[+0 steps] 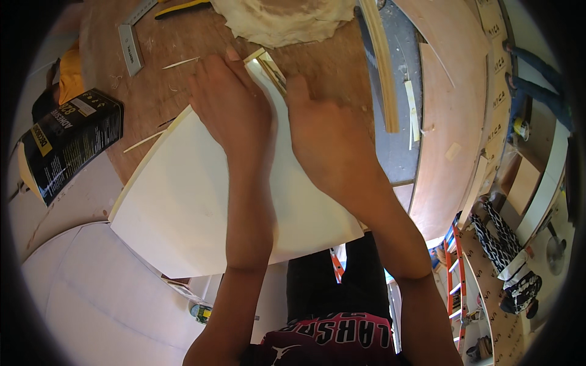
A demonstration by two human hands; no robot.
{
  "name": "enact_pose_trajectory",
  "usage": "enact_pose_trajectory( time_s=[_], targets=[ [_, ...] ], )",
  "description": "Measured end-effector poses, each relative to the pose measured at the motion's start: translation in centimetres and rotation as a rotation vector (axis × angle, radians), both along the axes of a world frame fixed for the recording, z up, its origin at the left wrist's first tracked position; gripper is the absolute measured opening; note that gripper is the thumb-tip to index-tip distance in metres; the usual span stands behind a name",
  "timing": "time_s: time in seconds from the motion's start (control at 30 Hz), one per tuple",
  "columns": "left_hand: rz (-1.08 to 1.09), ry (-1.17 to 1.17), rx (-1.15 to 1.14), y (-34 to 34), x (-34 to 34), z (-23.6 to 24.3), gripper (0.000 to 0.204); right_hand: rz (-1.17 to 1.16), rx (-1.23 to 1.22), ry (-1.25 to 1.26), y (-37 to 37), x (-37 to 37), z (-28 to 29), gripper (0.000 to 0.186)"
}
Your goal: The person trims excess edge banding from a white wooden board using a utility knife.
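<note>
A white panel with cream edges lies slanted below my hands, its near edge close to my body. My left hand is bent over the panel's far part, fingers curled at its edge and thumb pointing away from me. To its right, my right hand is closed like a fist at the panel's right edge, thumb side forward. Whatever its fingers hold is hidden. Between the hands a narrow glossy strip shows along the panel's far corner. Thin pale slivers lie on the brown wooden tabletop.
A black adhesive can stands at left. Farther off are a metal square, a yellow-and-black tool and a crumpled cream sheet. Wood strips and plywood lie right, near an orange ladder and another person.
</note>
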State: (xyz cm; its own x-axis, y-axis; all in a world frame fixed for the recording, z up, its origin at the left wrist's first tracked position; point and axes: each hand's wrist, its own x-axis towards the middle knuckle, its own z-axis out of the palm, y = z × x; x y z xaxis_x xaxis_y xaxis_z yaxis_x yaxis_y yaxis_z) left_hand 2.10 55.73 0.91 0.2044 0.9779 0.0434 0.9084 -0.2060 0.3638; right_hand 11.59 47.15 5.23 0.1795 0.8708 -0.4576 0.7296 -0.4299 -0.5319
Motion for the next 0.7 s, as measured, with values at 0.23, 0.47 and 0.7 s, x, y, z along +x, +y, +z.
enact_pose_trajectory(
  time_s=[0.23,0.47,0.7],
  targets=[
    [-0.024,0.021,0.055,0.4,-0.3,-1.1,0.034,-0.025,-0.056,0.063,1.0,-0.7,0.3,0.019],
    [-0.059,0.008,0.104,0.4,-0.9,-1.5,0.032,0.018,-0.245,-0.012,-5.5,-2.0,1.0,0.018],
    [-0.046,0.007,0.049,0.3,-0.5,-0.8,0.034,0.014,-0.231,0.065,-9.5,-1.7,1.1,0.019]
  ],
)
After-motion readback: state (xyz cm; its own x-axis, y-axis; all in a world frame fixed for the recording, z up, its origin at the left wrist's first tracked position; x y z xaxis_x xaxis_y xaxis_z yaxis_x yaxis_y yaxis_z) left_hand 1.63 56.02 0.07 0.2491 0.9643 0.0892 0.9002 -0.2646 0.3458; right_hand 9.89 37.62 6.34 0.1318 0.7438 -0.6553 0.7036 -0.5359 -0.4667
